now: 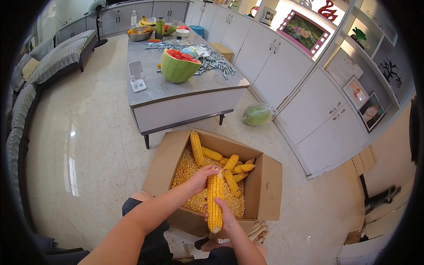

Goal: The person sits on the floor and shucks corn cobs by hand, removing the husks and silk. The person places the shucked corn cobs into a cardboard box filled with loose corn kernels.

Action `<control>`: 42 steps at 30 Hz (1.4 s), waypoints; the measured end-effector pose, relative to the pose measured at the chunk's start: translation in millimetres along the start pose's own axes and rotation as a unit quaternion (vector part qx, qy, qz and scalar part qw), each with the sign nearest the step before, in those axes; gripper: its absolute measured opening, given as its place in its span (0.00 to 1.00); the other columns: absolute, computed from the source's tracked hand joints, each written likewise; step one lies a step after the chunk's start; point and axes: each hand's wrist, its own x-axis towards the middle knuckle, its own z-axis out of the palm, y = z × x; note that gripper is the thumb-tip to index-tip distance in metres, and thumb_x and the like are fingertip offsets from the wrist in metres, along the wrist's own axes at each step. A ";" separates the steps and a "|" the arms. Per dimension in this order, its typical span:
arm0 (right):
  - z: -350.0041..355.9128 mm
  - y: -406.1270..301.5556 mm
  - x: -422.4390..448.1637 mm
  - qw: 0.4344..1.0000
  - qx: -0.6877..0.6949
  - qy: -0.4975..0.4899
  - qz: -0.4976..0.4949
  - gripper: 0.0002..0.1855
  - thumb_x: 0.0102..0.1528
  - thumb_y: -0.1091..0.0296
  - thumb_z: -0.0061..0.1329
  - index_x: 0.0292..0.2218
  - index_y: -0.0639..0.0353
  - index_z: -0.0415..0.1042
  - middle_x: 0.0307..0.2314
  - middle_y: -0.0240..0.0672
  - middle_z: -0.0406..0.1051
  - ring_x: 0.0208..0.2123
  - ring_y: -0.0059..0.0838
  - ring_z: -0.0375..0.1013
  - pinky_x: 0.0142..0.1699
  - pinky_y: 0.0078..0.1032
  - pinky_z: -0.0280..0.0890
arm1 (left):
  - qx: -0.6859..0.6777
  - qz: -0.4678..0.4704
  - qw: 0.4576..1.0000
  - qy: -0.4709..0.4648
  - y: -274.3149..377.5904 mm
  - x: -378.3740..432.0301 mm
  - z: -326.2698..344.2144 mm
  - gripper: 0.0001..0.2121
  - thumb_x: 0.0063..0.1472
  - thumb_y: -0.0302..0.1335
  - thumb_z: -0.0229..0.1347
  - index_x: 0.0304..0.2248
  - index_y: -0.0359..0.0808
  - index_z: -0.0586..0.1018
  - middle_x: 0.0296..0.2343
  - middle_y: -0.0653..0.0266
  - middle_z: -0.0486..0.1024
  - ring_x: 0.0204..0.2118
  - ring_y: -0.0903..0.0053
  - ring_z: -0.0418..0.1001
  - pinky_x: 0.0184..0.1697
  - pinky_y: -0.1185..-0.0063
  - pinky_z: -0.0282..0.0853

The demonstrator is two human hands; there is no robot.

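A yellow ear of corn [215, 198] is held lengthwise over the front of an open cardboard box [270, 188]. My left hand [200, 180] grips its far end, where a few kernels look gone and a pale patch shows. Around the near half, my right hand [224, 212] wraps its fingers, the thumb lying along the kernels. Below, loose corn kernels [190, 201] cover the bottom of the box. Several whole ears [232, 162] lie on them at the back and right, and one ear [196, 148] leans on the back left wall.
Beyond the box stands a grey table [155, 86] bearing a cut watermelon [180, 68], a white folding stand [136, 77] and many small metal cylinders [217, 63]. A bagged melon [257, 114] sits on the floor beside white cabinets [318, 116]. Dry husks [258, 231] lie by the box's near right corner.
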 end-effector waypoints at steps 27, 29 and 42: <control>9.9 3.2 -0.1 0.997 -0.044 0.061 -0.023 0.19 0.52 0.51 0.42 0.36 0.60 0.62 0.22 0.38 0.68 0.19 0.29 0.69 0.23 0.27 0.68 | 0.117 0.081 0.986 0.091 -17.6 2.1 4.9 0.16 0.53 0.28 0.54 0.41 0.34 0.66 0.29 0.63 0.69 0.30 0.78 0.69 0.31 0.81 0.66; 9.7 5.2 0.4 0.995 -0.065 0.073 -0.024 0.19 0.53 0.51 0.41 0.37 0.59 0.62 0.23 0.39 0.68 0.19 0.30 0.69 0.23 0.27 0.68 | 0.136 0.083 0.983 0.096 -19.0 1.7 5.8 0.17 0.53 0.29 0.54 0.41 0.33 0.66 0.29 0.63 0.69 0.30 0.79 0.69 0.31 0.81 0.66; 9.8 2.1 0.3 0.997 -0.018 0.074 -0.024 0.20 0.51 0.51 0.44 0.34 0.62 0.63 0.21 0.37 0.68 0.18 0.29 0.70 0.21 0.26 0.68 | 0.273 0.086 0.956 0.063 -24.5 7.3 -5.4 0.19 0.57 0.34 0.48 0.46 0.35 0.62 0.38 0.58 0.65 0.40 0.75 0.65 0.43 0.80 0.61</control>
